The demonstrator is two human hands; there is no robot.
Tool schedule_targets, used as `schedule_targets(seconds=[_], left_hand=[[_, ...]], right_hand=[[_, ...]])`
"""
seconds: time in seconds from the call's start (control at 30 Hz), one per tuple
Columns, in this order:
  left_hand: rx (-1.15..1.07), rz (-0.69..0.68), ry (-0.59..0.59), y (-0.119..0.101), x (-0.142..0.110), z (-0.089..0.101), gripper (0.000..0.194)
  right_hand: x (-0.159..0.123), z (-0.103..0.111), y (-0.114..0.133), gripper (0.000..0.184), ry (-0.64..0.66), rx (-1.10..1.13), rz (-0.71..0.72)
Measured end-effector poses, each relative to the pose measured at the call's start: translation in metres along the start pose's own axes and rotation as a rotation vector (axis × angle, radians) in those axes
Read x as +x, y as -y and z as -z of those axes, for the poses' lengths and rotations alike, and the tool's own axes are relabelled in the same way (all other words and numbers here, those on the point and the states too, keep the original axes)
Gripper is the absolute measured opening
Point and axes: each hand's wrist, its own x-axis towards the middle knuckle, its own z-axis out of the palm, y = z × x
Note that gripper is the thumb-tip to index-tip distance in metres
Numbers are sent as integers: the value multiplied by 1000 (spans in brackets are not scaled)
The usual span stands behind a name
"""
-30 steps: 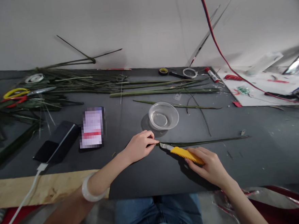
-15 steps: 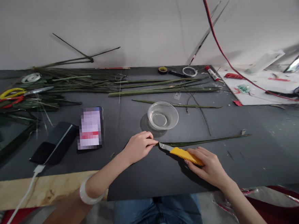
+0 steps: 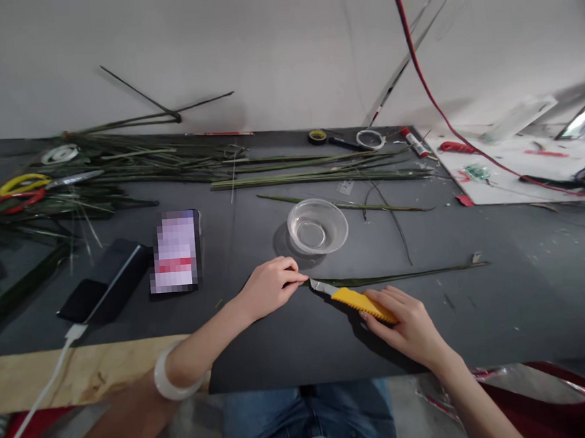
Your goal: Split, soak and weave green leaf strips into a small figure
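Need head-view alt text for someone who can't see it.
The right hand holds a yellow-handled metal-bladed cutter, its tip at a narrow green leaf strip held by the left hand. A clear round plastic bowl stands beyond.

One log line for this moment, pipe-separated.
left hand: pinching leaf | right hand: gripping yellow knife | blade: out, close to left hand | clear bowl: beyond leaf
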Motion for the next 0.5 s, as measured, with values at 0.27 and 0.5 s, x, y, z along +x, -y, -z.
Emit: schedule_targets(seconds=[0.27,0.5], left_hand=[[132,-91,-3,0,-2,-1,20],[299,-240,-11,-3,-4,-4,21]], right_hand=[[4,8,-3,28,107,29,-88],[17,22,-10,36,228,107,-163]])
